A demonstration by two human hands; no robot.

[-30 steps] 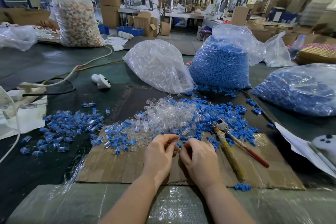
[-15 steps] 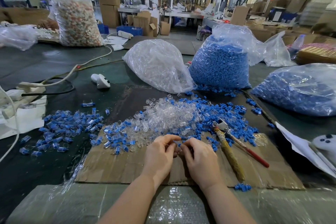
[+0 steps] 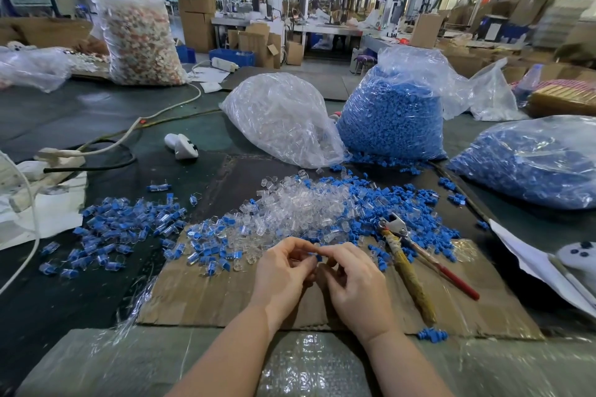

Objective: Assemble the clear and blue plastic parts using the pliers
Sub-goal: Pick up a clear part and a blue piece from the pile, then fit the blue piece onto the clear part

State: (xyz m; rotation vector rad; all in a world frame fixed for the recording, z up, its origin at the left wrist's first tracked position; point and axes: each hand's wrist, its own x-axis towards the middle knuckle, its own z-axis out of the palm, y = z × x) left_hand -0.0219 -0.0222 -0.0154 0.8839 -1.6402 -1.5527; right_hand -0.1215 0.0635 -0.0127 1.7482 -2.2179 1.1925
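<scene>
My left hand [image 3: 283,271] and my right hand [image 3: 351,277] meet over a cardboard sheet [image 3: 200,296], fingertips together on a small blue plastic part [image 3: 317,256]. Whether a clear part is held with it is hidden by the fingers. Just beyond the hands lies a heap of loose clear parts [image 3: 300,206] mixed with loose blue parts [image 3: 396,200]. The pliers [image 3: 406,251], with one tape-wrapped handle and one red handle, lie on the cardboard to the right of my right hand, untouched. A spread of assembled clear-and-blue pieces [image 3: 119,229] covers the table at the left.
Behind the heap stand a bag of clear parts [image 3: 280,116] and a bag of blue parts [image 3: 393,113]; another blue bag [image 3: 529,158] lies at the right. White cables [image 3: 129,132] and a white controller [image 3: 182,145] sit at the left. A person works at the far left.
Both hands have lifted slightly off the cardboard and drawn closer together; a blue part now shows between their fingertips. The pliers have not moved.
</scene>
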